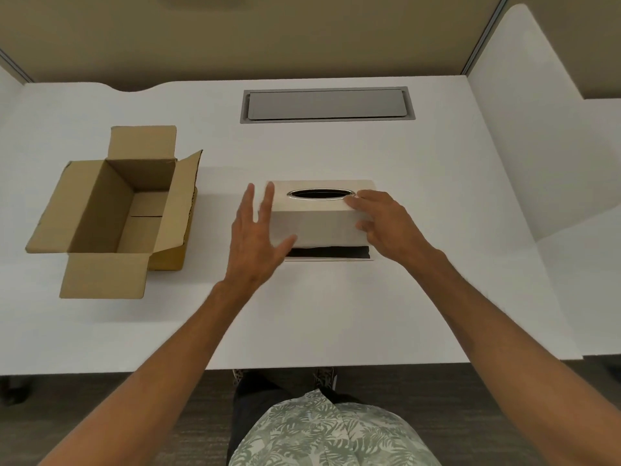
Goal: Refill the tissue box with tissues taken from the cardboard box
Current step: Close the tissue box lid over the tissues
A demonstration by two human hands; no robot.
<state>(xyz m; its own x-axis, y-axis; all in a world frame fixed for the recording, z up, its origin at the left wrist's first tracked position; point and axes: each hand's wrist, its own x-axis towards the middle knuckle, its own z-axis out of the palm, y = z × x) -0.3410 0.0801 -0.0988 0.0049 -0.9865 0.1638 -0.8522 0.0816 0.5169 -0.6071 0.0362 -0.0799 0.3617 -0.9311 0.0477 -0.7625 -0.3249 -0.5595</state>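
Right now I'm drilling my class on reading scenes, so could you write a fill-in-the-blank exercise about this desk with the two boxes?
1. The cardboard box sits with its flaps ____.
2. The right hand rests on the ____ corner of the tissue box.
3. The oval slot in the tissue box shows ____ tissue poking out.
4. The left hand has its fingers ____ beside the tissue box.

Missing words: open; right; no; spread

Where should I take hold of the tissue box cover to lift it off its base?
Take the tissue box cover by its two short ends, one hand from each side. It is long, and the open left hand and right hand already flank those ends.
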